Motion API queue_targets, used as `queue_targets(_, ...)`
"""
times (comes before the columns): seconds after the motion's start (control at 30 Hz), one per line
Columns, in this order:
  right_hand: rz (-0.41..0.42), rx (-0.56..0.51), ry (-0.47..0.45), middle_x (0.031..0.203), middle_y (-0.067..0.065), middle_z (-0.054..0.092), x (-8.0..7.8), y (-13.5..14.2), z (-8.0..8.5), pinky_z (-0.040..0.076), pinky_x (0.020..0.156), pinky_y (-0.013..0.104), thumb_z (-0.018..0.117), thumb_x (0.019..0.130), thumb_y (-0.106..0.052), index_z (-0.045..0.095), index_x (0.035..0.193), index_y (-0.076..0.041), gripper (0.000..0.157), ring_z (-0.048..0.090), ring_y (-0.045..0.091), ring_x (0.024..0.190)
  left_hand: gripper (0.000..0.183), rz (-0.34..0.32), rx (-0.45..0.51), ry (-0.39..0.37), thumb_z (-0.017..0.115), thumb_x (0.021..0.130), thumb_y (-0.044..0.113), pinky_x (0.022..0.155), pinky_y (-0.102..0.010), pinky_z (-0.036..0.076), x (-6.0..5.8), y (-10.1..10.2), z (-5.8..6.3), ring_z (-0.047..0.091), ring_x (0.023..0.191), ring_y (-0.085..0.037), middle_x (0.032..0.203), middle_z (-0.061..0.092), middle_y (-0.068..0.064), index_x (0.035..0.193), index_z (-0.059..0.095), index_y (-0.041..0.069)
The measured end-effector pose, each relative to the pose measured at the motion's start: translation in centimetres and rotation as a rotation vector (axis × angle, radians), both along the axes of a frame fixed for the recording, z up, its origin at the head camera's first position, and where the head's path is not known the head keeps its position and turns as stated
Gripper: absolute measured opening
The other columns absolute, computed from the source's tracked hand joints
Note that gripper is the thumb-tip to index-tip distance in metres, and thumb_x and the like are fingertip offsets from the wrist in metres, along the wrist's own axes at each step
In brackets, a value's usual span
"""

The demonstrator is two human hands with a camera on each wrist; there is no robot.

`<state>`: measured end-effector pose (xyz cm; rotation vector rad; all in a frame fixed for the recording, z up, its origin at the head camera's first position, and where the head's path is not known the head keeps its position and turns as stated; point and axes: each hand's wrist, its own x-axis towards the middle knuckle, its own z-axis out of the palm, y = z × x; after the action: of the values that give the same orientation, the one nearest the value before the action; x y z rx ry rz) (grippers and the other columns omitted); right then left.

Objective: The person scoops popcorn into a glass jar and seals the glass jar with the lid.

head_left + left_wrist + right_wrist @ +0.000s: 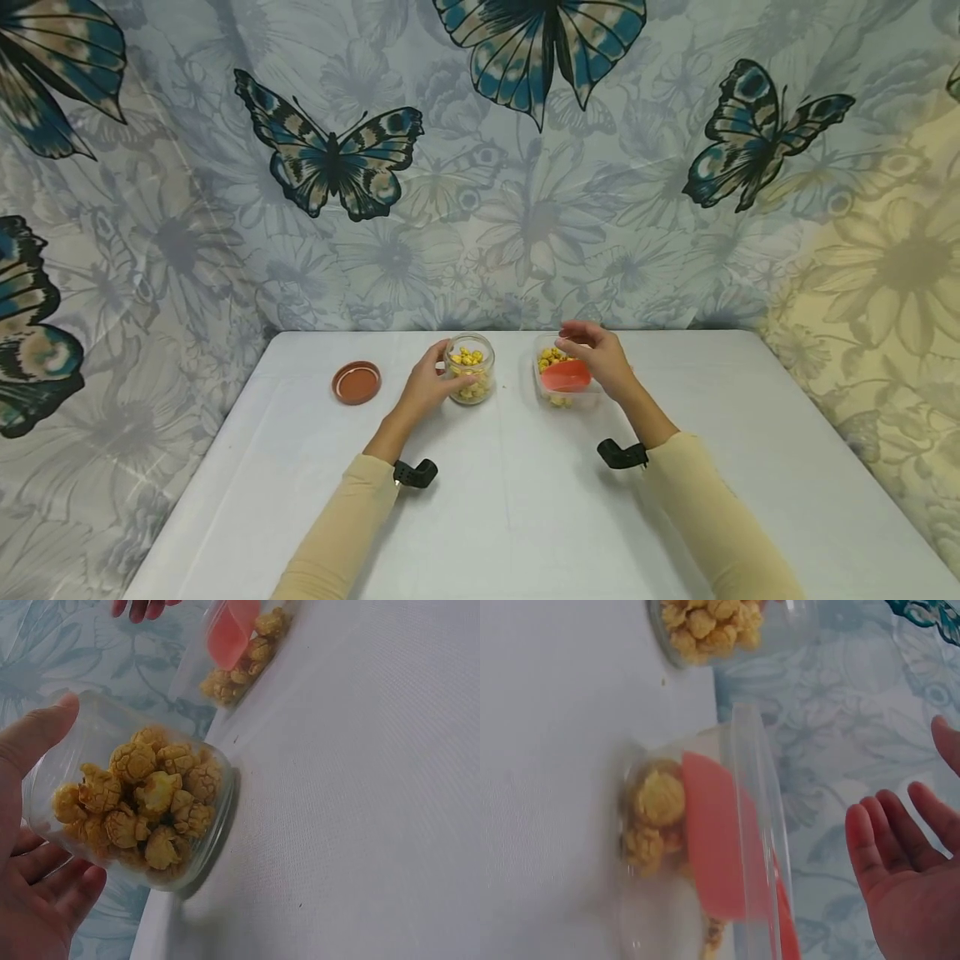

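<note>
A clear glass jar (470,392) partly filled with yellow popcorn (154,791) stands upright on the table. My left hand (427,385) holds it from the left, thumb along the near side and fingers behind. To the right is a clear plastic container (761,825) with more popcorn (658,799) inside. A red scoop (566,376) leans in that container among the pieces. Above the container, my right hand (602,354) hovers with loosely bent fingers, apart from the scoop and holding nothing.
Left of the jar lies a round brown lid (356,382). A white cloth covers the table (510,517). Behind it hangs a butterfly-and-flower-patterned curtain (525,208) close to the back edge. Tiny crumbs dot the cloth near the jar.
</note>
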<state>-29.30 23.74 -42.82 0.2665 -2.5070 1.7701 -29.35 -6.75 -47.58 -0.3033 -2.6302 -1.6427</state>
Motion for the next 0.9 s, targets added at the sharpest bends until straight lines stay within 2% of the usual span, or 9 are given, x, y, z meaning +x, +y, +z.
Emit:
queue_targets(0.1,0.038,-0.009,-0.008,0.127,0.02,0.058,-0.1,-0.7,-0.2,0.05,0.085,0.012,0.07,0.09,-0.026,0.055,0.133,-0.002,0.051,0.057,0.005,0.104,0.083,0.007,0.014,-0.006,0.081,0.078,0.036,0.107,-0.044,0.045,0.0,-0.1,-0.2,0.048,0.132,-0.028,0.142,0.051,-0.011,0.145,0.041,0.01)
queue_targets(0.23,0.083,-0.032,-0.036,0.129,0.019,0.057,-0.2,-1.7,-0.4,0.049,0.087,0.013,0.071,0.09,-0.024,0.052,0.137,-0.004,0.055,0.056,0.018,0.114,0.082,0.004,0.022,-0.014,0.081,0.079,0.038,0.108,-0.043,0.044,-0.1,-0.2,-0.5,0.048,0.132,-0.028,0.142,0.051,-0.01,0.145,0.041,0.01)
queue_targets(0.4,0.117,-0.026,-0.07,0.132,0.017,0.056,-0.2,-3.0,-0.6,0.051,0.089,0.023,0.072,0.089,-0.025,0.049,0.14,-0.007,0.059,0.053,0.032,0.124,0.083,-0.003,0.035,-0.033,0.08,0.079,0.041,0.108,-0.043,0.044,-0.2,-0.4,-0.6,0.048,0.131,-0.028,0.142,0.051,-0.009,0.146,0.041,0.011)
queue_targets(0.53,0.153,-0.016,-0.099,0.137,0.017,0.053,-0.3,-4.2,-0.8,0.051,0.097,0.037,0.074,0.087,-0.026,0.046,0.142,-0.008,0.064,0.051,0.034,0.128,0.082,0.002,0.035,-0.034,0.081,0.078,0.039,0.108,-0.042,0.045,-0.1,-0.5,-0.5,0.049,0.13,-0.028,0.143,0.051,-0.009,0.146,0.042,0.011)
queue_targets(0.67,0.224,-0.07,-0.141,0.145,0.018,0.046,-0.2,-5.4,-0.7,0.042,0.11,0.049,0.072,0.089,-0.021,0.039,0.147,-0.006,0.068,0.044,0.035,0.136,0.08,0.005,0.035,-0.009,0.08,0.079,0.037,0.106,-0.043,0.046,0.1,-0.6,-0.3,0.051,0.129,-0.028,0.143,0.051,-0.009,0.145,0.044,0.011)
queue_targets(0.73,0.243,-0.086,-0.161,0.147,0.018,0.044,-0.2,-6.0,-0.7,0.038,0.112,0.051,0.071,0.089,-0.016,0.037,0.148,-0.005,0.069,0.041,0.035,0.138,0.079,0.006,0.037,-0.004,0.081,0.079,0.036,0.105,-0.043,0.047,0.1,-0.7,-0.3,0.052,0.128,-0.028,0.143,0.052,-0.009,0.145,0.045,0.012)
queue_targets(0.9,0.239,-0.018,-0.172,0.15,0.019,0.042,-0.2,-7.4,-1.0,0.042,0.11,0.049,0.072,0.088,-0.014,0.036,0.148,-0.005,0.071,0.041,0.035,0.139,0.077,0.007,0.045,-0.013,0.081,0.079,0.036,0.103,-0.043,0.048,0.1,-0.9,-0.3,0.053,0.127,-0.027,0.143,0.052,-0.007,0.144,0.046,0.014)
